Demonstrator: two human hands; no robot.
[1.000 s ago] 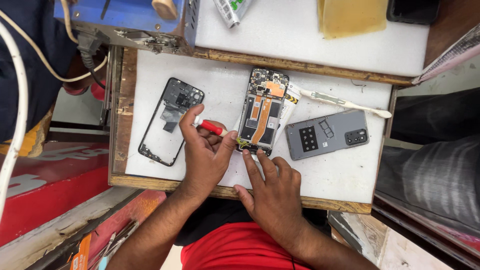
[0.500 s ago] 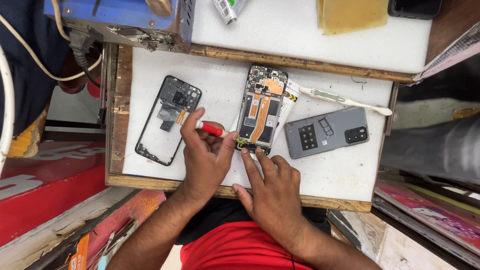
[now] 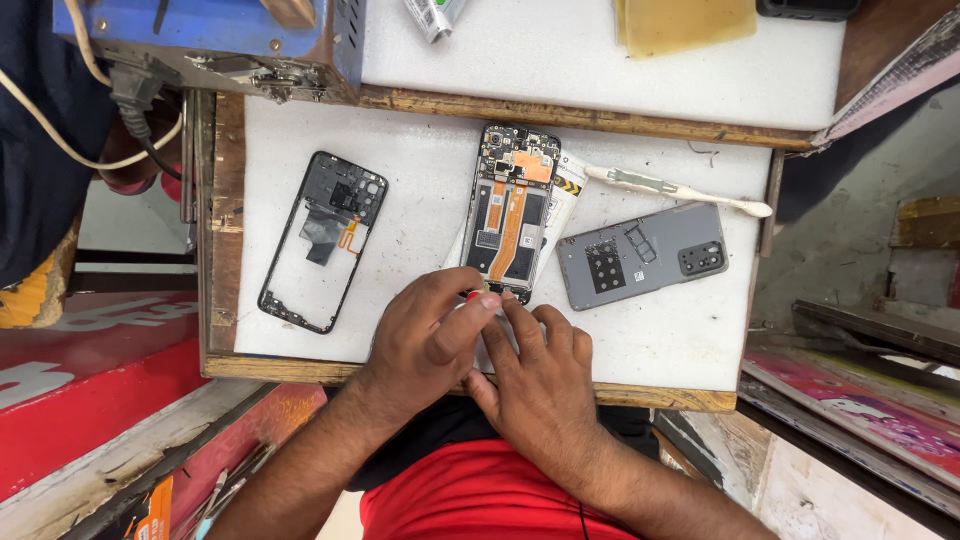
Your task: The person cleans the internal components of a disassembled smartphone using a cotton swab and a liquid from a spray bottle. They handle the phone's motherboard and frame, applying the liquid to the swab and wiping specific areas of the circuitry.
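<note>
Both hands bunched tighter than a second ago at the near end of the opened phone [image 3: 508,215]: left hand [image 3: 425,340] pinching a red-tipped tool [image 3: 472,296], right hand [image 3: 540,375] flat, gripping nothing. Looks like fiddly connector work. Free space only rightward before the grey back cover [image 3: 640,255]; board edge [image 3: 420,372] right under the wrists.
</note>
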